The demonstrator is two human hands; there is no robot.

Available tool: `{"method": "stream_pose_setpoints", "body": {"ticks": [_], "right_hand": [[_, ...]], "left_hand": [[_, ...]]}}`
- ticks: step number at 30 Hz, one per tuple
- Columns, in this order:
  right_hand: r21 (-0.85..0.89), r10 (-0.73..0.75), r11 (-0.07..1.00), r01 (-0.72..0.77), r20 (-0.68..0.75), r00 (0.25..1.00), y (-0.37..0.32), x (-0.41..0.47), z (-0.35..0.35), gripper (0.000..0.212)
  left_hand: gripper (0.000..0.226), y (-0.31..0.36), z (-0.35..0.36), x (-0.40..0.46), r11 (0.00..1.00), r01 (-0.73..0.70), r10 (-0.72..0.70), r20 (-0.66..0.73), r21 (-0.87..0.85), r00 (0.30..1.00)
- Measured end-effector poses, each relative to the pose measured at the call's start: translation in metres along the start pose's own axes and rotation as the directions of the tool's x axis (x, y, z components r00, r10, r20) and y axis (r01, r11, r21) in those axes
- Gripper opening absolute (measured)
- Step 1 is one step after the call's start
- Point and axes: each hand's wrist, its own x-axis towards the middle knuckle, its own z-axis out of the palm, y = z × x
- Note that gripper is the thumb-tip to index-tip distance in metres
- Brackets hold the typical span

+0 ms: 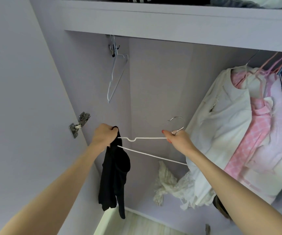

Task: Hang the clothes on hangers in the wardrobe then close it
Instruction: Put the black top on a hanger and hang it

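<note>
Step in hand: threading a black garment (115, 173) onto a white hanger (147, 138), held up in front of the open wardrobe.
Left hand (103, 135): fingers curled round the top of the black garment and the hanger's left end together.
Right hand (177, 140): fingers pinched round the hanger's neck just under the metal hook (176, 123).
Where the garment is: bunched at the hanger's left end, hanging down limp; none of it reaches the right arm of the hanger.
Doing it well: probably keep the right hand steady at the neck, draw the cloth along so the far shoulder seats too, then level the hanger before lifting the hook to the rail.
Risk: with weight on one end only, the garment may slide off if the hanger tips left.
Wardrobe: lilac walls; an empty hanger (115, 77) hangs at the left, white and pink clothes (238, 124) fill the right.
Above: a shelf (170, 19) with folded things, mostly cut off.
Door: open at the left, its hinge (79, 126) showing.
Wardrobe floor: a crumpled lace cloth (169, 184).
</note>
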Motion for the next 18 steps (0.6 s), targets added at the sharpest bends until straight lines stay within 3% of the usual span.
{"method": "stream_pose_setpoints", "body": {"ticks": [5,8,9,11,13,14,16,18], "right_hand": [[-0.113,-0.097,0.988,0.103,0.057,0.994,-0.026,-0.003,0.025,0.055],[-0.017,-0.096,0.995,0.095,0.000,0.995,-0.038,-0.001,0.033,0.054],[0.052,-0.080,0.995,0.082,-0.028,0.996,-0.039,0.000,0.032,0.055],[0.206,-0.004,0.978,0.019,-0.074,0.997,-0.032,0.001,0.025,0.056],[0.335,0.107,0.939,-0.076,-0.076,0.991,-0.018,0.001,0.017,0.055],[0.392,0.148,0.913,-0.112,-0.063,0.987,-0.011,0.000,0.013,0.056],[0.494,0.186,0.856,-0.154,-0.016,0.982,0.001,0.001,0.005,0.057],[0.579,0.178,0.800,-0.159,0.024,0.984,0.007,0.002,-0.004,0.057]], "left_hand": [[0.032,0.030,0.017,-0.016,0.974,-0.216,0.201,0.166,0.074,0.965],[0.024,0.041,0.018,-0.025,0.941,-0.340,0.316,0.391,-0.009,0.865],[0.021,0.039,0.016,-0.025,0.927,-0.374,0.358,0.397,-0.039,0.845],[0.027,0.030,0.004,-0.018,0.874,-0.486,0.478,0.184,0.000,0.859],[0.034,0.015,-0.012,-0.005,0.787,-0.601,0.614,-0.088,0.137,0.784],[0.037,0.008,-0.019,0.001,0.775,-0.614,0.631,-0.128,0.153,0.765],[0.036,-0.004,-0.028,0.006,0.829,-0.555,0.558,-0.031,0.071,0.829],[0.019,-0.014,-0.025,0.004,0.860,-0.511,0.509,0.094,-0.013,0.855]]}}
